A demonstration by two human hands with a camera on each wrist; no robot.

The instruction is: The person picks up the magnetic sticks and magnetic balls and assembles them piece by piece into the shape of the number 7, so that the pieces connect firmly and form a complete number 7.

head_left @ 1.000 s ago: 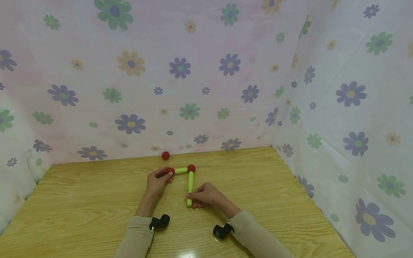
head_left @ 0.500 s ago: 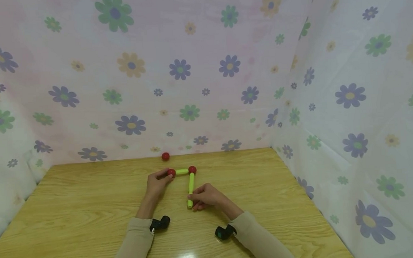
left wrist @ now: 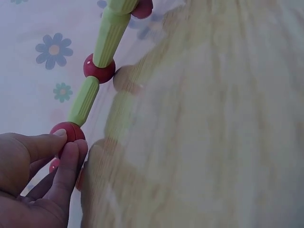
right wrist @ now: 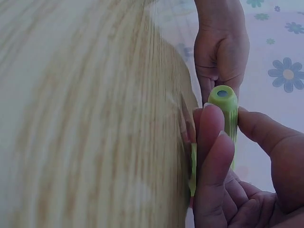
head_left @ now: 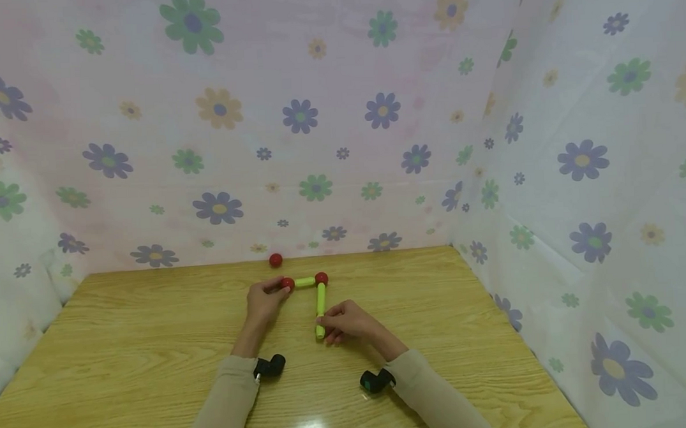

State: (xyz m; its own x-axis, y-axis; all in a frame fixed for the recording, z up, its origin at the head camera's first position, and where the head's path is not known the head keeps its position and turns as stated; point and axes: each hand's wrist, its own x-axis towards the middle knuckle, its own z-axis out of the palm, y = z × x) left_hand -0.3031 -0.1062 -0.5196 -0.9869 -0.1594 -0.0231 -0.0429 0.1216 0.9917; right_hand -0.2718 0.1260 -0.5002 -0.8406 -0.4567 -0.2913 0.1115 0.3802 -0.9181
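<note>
My left hand (head_left: 263,302) pinches a red ball (head_left: 288,285) between thumb and fingers, low over the table. A short yellow-green magnetic rod (left wrist: 84,100) joins that ball to a second red ball (head_left: 321,279) at the corner. From this corner ball a longer yellow-green rod (head_left: 321,296) runs toward the person. Partway along it, in the left wrist view, is a collar-like step; whether it is two rods end to end I cannot tell. My right hand (head_left: 349,321) pinches the near part of this long rod. Its free end, in the right wrist view, shows a grey disc (right wrist: 222,93).
A third red ball (head_left: 275,260) lies by itself at the table's back edge. Flower-patterned cloth (head_left: 338,112) hangs behind and at the sides of the wooden table (head_left: 153,350). A black wrist camera (head_left: 270,366) sits on the left cuff, another (head_left: 376,382) on the right.
Both hands and the joined piece have shifted slightly to the right. The long rod's near end has also moved a little away from the person. Both grips look the same.
</note>
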